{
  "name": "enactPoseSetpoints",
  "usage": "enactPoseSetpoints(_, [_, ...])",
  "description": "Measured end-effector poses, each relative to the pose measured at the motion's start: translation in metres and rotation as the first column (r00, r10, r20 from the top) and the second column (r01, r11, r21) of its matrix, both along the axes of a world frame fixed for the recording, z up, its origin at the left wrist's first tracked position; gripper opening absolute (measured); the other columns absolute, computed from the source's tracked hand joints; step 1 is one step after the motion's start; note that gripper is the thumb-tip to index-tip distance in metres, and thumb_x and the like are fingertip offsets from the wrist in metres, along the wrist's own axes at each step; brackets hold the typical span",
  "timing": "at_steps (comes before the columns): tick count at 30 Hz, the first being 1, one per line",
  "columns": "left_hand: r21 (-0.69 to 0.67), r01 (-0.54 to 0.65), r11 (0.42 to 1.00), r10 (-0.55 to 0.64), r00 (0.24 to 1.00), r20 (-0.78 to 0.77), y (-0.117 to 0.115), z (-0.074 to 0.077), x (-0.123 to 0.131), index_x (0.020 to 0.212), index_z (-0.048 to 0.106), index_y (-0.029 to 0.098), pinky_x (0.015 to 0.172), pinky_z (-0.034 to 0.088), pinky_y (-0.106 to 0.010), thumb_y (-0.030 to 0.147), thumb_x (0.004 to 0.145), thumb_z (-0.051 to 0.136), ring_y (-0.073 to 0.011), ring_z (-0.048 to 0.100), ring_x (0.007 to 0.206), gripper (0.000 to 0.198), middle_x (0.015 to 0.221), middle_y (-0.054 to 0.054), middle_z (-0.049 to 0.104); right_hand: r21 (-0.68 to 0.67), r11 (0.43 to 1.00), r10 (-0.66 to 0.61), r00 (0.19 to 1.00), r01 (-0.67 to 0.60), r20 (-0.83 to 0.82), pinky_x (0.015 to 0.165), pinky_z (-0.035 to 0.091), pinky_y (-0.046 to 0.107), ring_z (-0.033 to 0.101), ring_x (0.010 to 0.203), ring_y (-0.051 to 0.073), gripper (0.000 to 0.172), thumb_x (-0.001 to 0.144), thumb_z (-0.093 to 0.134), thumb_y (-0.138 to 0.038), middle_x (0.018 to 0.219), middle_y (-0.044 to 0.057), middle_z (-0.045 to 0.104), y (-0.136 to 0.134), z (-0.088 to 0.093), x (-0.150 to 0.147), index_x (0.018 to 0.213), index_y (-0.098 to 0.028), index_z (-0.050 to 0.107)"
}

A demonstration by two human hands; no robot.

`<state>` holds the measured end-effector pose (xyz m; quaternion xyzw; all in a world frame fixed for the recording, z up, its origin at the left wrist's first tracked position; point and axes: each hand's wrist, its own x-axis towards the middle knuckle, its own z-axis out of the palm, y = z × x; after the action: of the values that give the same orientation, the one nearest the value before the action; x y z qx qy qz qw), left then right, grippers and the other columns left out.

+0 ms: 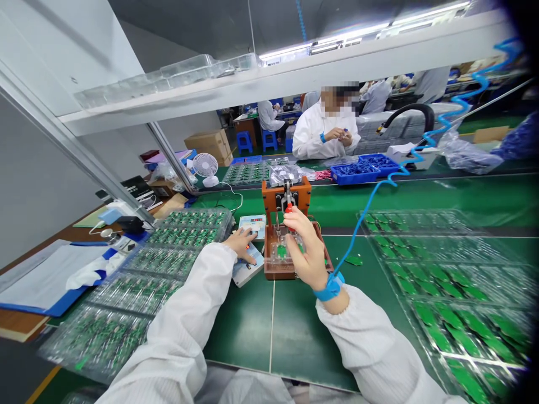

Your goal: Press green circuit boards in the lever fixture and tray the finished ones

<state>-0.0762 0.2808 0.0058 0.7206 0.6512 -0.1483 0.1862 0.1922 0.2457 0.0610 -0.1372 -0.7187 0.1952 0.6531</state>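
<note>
My left hand (pixel 244 245) lies with fingers spread on a white control box (pixel 249 268). A red light shows beside its fingers. Just behind sits a second light-blue box (pixel 253 224) with a small red display. My right hand (pixel 309 247), wearing a blue wrist strap (pixel 329 288), has its fingers curled round the red handle (pixel 288 208) of a toggle clamp. That clamp is mounted on an orange test fixture (pixel 269 193). A small green circuit board (pixel 281 251) shows in the fixture's base, partly covered by my right hand.
Clear trays of populated boards (pixel 185 227) stand at left; trays of green boards (pixel 450 280) stand at right. One loose green board (pixel 353 260) lies near the fixture. A coiled blue cord (pixel 370 196) runs to my wrist. Across the bench, a person (pixel 326 132) works behind blue bins (pixel 353 174).
</note>
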Motion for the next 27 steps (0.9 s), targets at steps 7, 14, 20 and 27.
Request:
enactPoseSetpoints(7, [-0.007,-0.044,0.999,0.044,0.998,-0.05,-0.003,0.008,-0.011,0.162,0.025,0.024,0.123,0.022,-0.062,0.064,0.056,0.085,-0.0484,0.006,0.155,0.128,0.171,-0.014,0.006,-0.001,1.0,-0.014,0.999,0.014,0.037,0.118,0.046,0.058,0.047,0.143,0.029,0.045,0.1,0.048,-0.012,0.14,0.005,0.061,-0.001,0.002,0.002,0.139,-0.032,0.055])
enactPoseSetpoints(14, [-0.063,-0.052,0.997,0.048,0.997,-0.066,-0.006,0.012,-0.008,0.163,0.021,0.024,0.123,0.021,-0.063,0.065,0.051,0.086,-0.0474,0.002,0.155,0.136,0.171,-0.014,0.001,-0.018,1.0,0.004,1.0,-0.003,0.02,0.12,0.044,0.056,0.046,0.145,0.028,0.046,0.099,0.048,-0.011,0.141,0.005,0.06,-0.001,0.0,0.002,0.139,-0.033,0.056])
enactPoseSetpoints(20, [-0.088,-0.038,0.995,0.031,0.996,-0.083,-0.004,0.011,-0.01,0.164,0.018,0.022,0.123,0.02,-0.062,0.068,0.053,0.085,-0.0469,0.001,0.155,0.138,0.171,-0.014,-0.002,-0.006,1.0,0.003,1.0,-0.003,0.029,0.119,0.045,0.056,0.046,0.144,0.029,0.047,0.099,0.048,-0.011,0.142,0.006,0.059,-0.001,0.001,0.002,0.14,-0.032,0.054])
enactPoseSetpoints(27, [-0.077,-0.012,0.997,0.004,0.994,-0.108,0.0,0.002,-0.011,0.163,0.021,0.027,0.121,0.021,-0.065,0.067,0.051,0.088,-0.0486,0.003,0.155,0.136,0.171,-0.014,0.002,-0.003,1.0,-0.001,1.0,0.001,0.019,0.119,0.045,0.055,0.046,0.145,0.029,0.045,0.099,0.049,-0.008,0.14,0.007,0.06,-0.002,0.0,0.001,0.138,-0.029,0.056])
